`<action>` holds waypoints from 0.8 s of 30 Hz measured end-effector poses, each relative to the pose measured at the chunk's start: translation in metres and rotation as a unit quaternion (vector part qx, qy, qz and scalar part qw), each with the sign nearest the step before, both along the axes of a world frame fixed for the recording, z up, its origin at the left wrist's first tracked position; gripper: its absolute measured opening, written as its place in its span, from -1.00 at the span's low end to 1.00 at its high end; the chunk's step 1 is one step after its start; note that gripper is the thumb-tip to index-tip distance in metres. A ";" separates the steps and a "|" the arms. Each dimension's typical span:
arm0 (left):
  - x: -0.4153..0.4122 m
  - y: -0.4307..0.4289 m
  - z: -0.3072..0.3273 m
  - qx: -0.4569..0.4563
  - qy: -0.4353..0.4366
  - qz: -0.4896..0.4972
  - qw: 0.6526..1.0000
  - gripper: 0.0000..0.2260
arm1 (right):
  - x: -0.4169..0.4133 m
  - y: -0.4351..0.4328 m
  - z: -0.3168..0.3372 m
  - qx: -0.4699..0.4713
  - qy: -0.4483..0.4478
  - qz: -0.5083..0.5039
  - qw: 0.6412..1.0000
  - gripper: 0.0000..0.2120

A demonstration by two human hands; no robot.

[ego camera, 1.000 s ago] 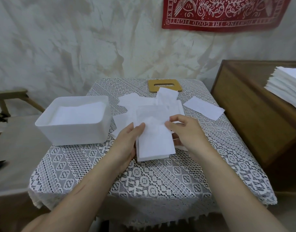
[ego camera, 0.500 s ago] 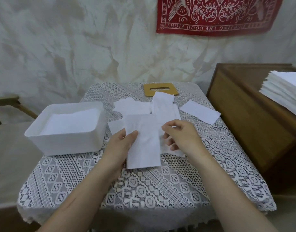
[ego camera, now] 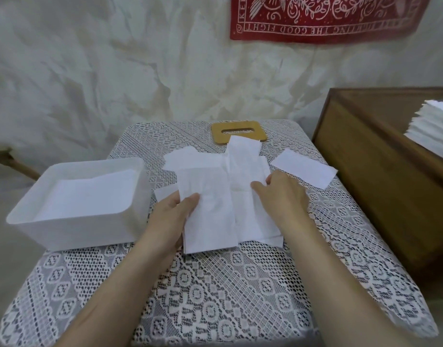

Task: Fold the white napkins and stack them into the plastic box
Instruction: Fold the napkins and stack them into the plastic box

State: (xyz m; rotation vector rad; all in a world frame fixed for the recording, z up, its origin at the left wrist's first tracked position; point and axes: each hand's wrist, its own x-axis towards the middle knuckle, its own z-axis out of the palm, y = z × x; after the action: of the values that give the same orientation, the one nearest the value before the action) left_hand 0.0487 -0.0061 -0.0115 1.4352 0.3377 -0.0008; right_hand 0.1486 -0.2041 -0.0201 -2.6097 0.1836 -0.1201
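Observation:
A folded white napkin [ego camera: 210, 216] is gripped at its left edge by my left hand [ego camera: 174, 214], thumb on top, just above the lace tablecloth. My right hand [ego camera: 280, 196] rests to its right on the loose pile of white napkins [ego camera: 243, 166] in the table's middle, fingers lightly curled over them. The white plastic box [ego camera: 77, 231] stands at the left of the table, with folded napkins [ego camera: 90, 194] lying inside it.
A single napkin [ego camera: 304, 169] lies at the right of the table. A wooden lid with a slot [ego camera: 239, 132] sits at the back. A wooden cabinet [ego camera: 380, 171] at the right carries a tall napkin stack [ego camera: 433, 128]. A bench edge [ego camera: 12, 161] shows far left.
My left hand now grips the folded napkin alone and has shifted it slightly left. My right hand has let go of it and moved right onto the loose pile.

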 end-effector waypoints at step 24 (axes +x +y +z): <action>-0.036 -0.014 0.002 -0.028 -0.003 -0.003 1.000 -0.80 | -0.072 -0.053 0.017 0.220 0.100 0.092 0.966 -0.67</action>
State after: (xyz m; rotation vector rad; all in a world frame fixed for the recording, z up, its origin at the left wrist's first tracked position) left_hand 0.0122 -0.0200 -0.0099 1.3796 0.3267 -0.0106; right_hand 0.0762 -0.2570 -0.0027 -2.1765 0.0313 0.2267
